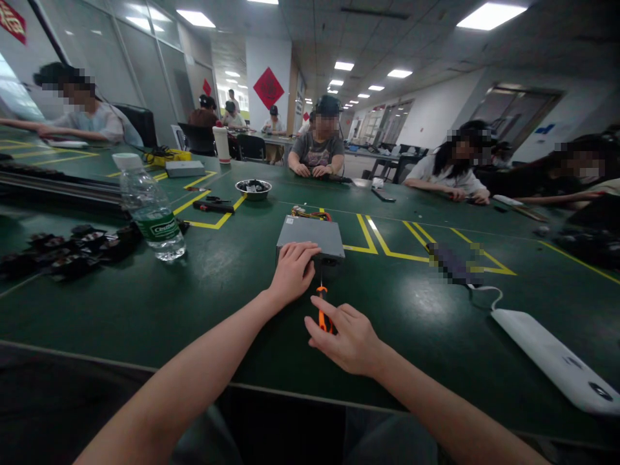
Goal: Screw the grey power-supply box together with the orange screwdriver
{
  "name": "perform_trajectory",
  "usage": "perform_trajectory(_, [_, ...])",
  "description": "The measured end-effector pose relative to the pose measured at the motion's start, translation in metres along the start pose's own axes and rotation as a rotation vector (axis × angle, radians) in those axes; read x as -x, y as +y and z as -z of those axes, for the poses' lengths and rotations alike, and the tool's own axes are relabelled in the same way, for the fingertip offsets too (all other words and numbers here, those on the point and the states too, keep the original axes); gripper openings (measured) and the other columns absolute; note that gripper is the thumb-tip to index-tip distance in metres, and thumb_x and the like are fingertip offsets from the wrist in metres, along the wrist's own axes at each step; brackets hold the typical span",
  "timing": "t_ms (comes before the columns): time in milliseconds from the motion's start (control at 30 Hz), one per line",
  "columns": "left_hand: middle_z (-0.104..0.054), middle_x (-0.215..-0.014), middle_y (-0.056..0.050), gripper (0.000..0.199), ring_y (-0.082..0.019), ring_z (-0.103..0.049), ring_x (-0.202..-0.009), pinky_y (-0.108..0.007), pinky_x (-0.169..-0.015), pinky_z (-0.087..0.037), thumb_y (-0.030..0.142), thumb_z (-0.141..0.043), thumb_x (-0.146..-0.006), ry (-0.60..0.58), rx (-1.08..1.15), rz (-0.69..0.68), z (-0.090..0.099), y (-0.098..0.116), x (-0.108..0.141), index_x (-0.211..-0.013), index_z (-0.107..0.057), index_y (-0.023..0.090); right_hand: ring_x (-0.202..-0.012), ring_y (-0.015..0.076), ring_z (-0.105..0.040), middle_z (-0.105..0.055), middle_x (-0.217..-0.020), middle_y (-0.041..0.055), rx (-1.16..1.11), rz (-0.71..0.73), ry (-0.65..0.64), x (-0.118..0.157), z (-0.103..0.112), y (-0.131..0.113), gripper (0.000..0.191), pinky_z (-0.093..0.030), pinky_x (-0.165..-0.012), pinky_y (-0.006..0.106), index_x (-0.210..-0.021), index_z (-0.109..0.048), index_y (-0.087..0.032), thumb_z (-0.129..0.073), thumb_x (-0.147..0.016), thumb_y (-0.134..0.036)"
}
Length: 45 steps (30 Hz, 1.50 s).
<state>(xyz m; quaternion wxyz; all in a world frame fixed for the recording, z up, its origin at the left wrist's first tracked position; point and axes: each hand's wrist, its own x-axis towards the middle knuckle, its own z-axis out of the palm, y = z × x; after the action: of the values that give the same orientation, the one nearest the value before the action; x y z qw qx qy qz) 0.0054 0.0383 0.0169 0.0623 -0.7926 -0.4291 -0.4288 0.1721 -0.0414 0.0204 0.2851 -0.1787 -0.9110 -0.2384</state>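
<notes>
A grey metal box (pixel 317 234) with a bundle of coloured wires at its back sits on the green table (pixel 232 310). My left hand (pixel 293 270) rests on its near left top edge, fingers laid over the lid. An orange and black screwdriver (pixel 321 310) points away from me, its tip at the near side of the box. Beside its handle is my right hand (pixel 346 336), thumb and index finger apart around it; whether the other fingers touch the handle is hidden.
A water bottle (pixel 157 213) and dark parts (pixel 72 248) stand left. Beyond are a metal bowl (pixel 253 188) and dark tools (pixel 213 206). A blurred phone-like object (pixel 453 261) and a white device (pixel 547 355) lie right. Several people sit around the table.
</notes>
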Motion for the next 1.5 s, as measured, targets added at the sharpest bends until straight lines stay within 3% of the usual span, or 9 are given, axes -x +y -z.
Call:
perform_trajectory(133, [-0.059,-0.115,-0.002,0.03,-0.017,-0.048,-0.113,-0.037,-0.1,-0.03,0.013,-0.045,-0.082,0.01,-0.001,-0.001,-0.001,-0.001,0.0,-0.109,-0.053,0.023,-0.069,0.0149,-0.057,-0.06,-0.104,0.017,-0.082,-0.061,0.093,-0.002,-0.003,0.0,0.023,-0.047,-0.06,0.027,-0.095,-0.055,-0.017,-0.051,-0.084,-0.036])
perform_trajectory(333, [-0.059,-0.115,-0.002,0.029,-0.017,-0.048,-0.111,-0.036,-0.099,-0.03,0.013,-0.046,-0.082,0.019,-0.008,-0.006,-0.001,-0.002,0.0,-0.108,-0.054,0.022,-0.098,0.0234,-0.057,-0.053,-0.115,0.022,-0.174,-0.053,0.046,-0.002,-0.003,-0.001,0.032,-0.051,-0.07,0.032,-0.112,-0.049,-0.012,-0.038,-0.087,-0.029])
perform_trajectory(500, [-0.059,-0.115,-0.001,0.029,-0.016,-0.048,-0.111,-0.036,-0.099,-0.03,0.013,-0.045,-0.082,0.013,-0.009,-0.003,0.0,-0.001,0.0,-0.108,-0.054,0.023,-0.078,0.0174,-0.062,-0.061,-0.106,0.0169,-0.122,-0.034,0.118,-0.006,-0.011,-0.005,0.024,-0.05,-0.062,0.029,-0.101,-0.048,-0.016,-0.053,-0.082,-0.031])
perform_trajectory(633, [-0.059,-0.116,-0.002,0.03,-0.017,-0.048,-0.111,-0.036,-0.099,-0.03,0.013,-0.045,-0.082,0.009,-0.01,0.003,0.0,0.0,0.0,-0.108,-0.054,0.023,-0.075,0.0156,-0.063,-0.064,-0.102,0.0154,-0.183,-0.067,0.177,-0.004,-0.017,-0.006,0.022,-0.05,-0.061,0.026,-0.094,-0.045,-0.016,-0.054,-0.081,-0.03])
perform_trajectory(867, [-0.058,-0.116,-0.002,0.03,-0.018,-0.048,-0.111,-0.038,-0.099,-0.03,0.012,-0.044,-0.081,0.002,-0.011,0.015,-0.002,-0.001,-0.001,-0.108,-0.053,0.023,-0.095,0.0209,-0.059,-0.059,-0.103,0.0155,-0.123,-0.038,0.027,-0.007,-0.007,-0.005,0.034,-0.051,-0.067,0.029,-0.115,-0.05,-0.015,-0.044,-0.084,-0.028])
perform_trajectory(1167, [-0.059,-0.115,-0.001,0.03,-0.018,-0.048,-0.109,-0.037,-0.098,-0.03,0.012,-0.045,-0.081,0.01,-0.012,0.015,-0.002,-0.001,-0.001,-0.107,-0.054,0.023,-0.079,0.0162,-0.062,-0.063,-0.103,0.0149,-0.15,-0.04,0.082,-0.006,-0.009,-0.006,0.023,-0.05,-0.064,0.028,-0.097,-0.056,-0.013,-0.052,-0.082,-0.03])
perform_trajectory(1367, [-0.058,-0.115,-0.002,0.03,-0.018,-0.049,-0.109,-0.037,-0.097,-0.031,0.012,-0.045,-0.081,0.011,-0.01,0.008,-0.002,-0.001,-0.001,-0.107,-0.054,0.023,-0.085,0.0187,-0.061,-0.063,-0.1,0.0154,-0.208,-0.068,0.068,-0.005,-0.01,-0.004,0.028,-0.051,-0.066,0.03,-0.097,-0.054,-0.012,-0.05,-0.081,-0.034])
perform_trajectory(1500, [-0.059,-0.115,-0.002,0.03,-0.018,-0.049,-0.11,-0.037,-0.097,-0.032,0.012,-0.045,-0.081,0.01,-0.01,0.007,-0.002,-0.001,-0.001,-0.107,-0.054,0.023,-0.095,0.0206,-0.058,-0.061,-0.1,0.0156,-0.185,-0.013,0.003,-0.006,-0.006,-0.003,0.028,-0.049,-0.066,0.03,-0.105,-0.054,-0.013,-0.047,-0.083,-0.029])
